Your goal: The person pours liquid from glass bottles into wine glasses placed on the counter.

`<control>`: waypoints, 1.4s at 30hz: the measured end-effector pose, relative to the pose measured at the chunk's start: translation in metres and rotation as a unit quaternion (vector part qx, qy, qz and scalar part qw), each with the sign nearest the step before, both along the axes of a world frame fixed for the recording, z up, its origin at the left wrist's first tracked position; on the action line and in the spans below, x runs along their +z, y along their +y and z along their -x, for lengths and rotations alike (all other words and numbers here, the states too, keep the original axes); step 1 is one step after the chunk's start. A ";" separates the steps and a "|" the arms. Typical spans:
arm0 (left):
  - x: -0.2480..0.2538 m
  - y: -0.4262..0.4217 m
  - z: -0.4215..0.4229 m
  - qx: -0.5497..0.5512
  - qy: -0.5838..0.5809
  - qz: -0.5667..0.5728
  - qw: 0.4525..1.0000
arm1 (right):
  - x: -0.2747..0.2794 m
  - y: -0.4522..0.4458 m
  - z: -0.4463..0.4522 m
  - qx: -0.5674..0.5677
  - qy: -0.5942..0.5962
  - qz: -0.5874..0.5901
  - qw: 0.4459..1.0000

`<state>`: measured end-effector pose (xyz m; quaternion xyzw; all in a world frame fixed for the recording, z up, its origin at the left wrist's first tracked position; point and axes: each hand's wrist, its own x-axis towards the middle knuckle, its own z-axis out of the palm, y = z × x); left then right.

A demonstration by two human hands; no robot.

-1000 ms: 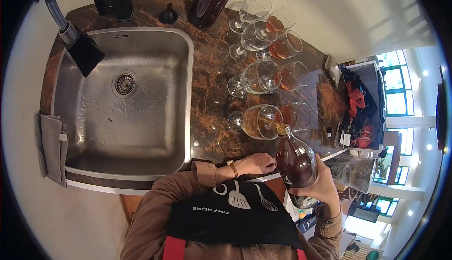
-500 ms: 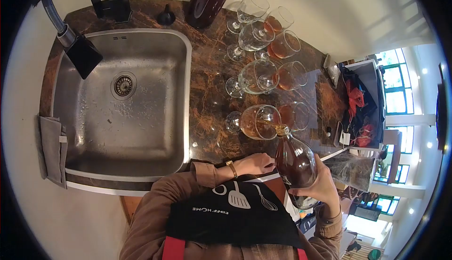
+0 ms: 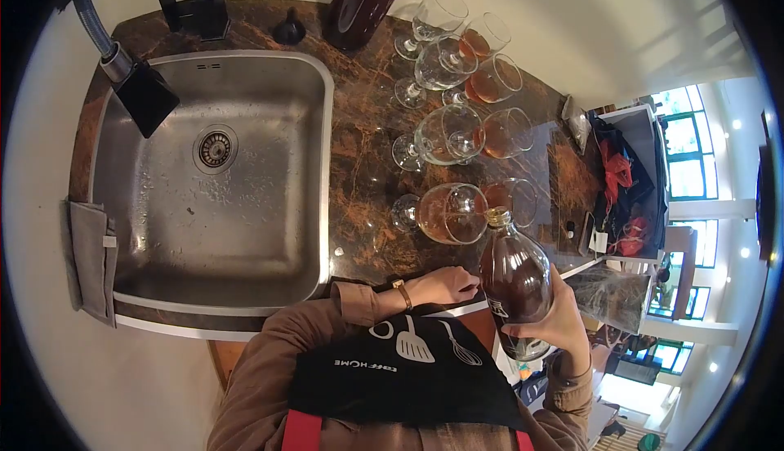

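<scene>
My right hand (image 3: 562, 319) is wrapped round a clear glass bottle (image 3: 516, 275) of dark reddish-brown liquid, its open mouth beside the rim of the nearest stemmed glass (image 3: 452, 213). That glass holds amber liquid, and no stream runs from the bottle. On the counter's front edge rests my left hand (image 3: 451, 284), its fingers curled in; whether anything is inside them is hidden. Farther back stand empty-looking glasses (image 3: 448, 134), with several glasses of amber liquid (image 3: 507, 132) to their right.
A steel sink (image 3: 245, 238) lies at the left under a black faucet (image 3: 145, 96). A large dark bottle (image 3: 363, 6) and a small black object (image 3: 290, 28) stand at the back. A grey cloth (image 3: 90, 255) hangs at the left edge. An open box (image 3: 653, 157) sits at the right.
The amber stream seen earlier has stopped, and the liquid in the nearest glass has risen. The bottle's mouth has drawn slightly away from that glass. My left hand has hardly moved.
</scene>
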<state>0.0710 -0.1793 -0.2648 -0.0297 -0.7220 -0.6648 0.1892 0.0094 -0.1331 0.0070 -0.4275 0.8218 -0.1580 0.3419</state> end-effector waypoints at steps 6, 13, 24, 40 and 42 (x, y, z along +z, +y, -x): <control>0.002 -0.001 -0.001 0.007 0.009 -0.006 1.000 | -0.001 0.000 0.002 -0.009 0.002 -0.007 1.000; 0.015 -0.008 -0.007 -0.023 -0.053 0.015 0.998 | 0.000 -0.008 0.004 0.003 -0.006 0.032 0.999; 0.013 -0.008 -0.007 -0.019 -0.020 0.029 0.999 | 0.011 -0.041 0.014 -0.006 0.002 0.040 0.999; 0.011 -0.007 -0.003 -0.026 0.003 0.011 1.000 | 0.004 -0.070 0.041 0.030 0.048 0.033 0.998; 0.012 -0.007 -0.004 -0.025 0.005 0.010 1.000 | 0.007 -0.073 0.041 0.045 0.047 0.025 0.998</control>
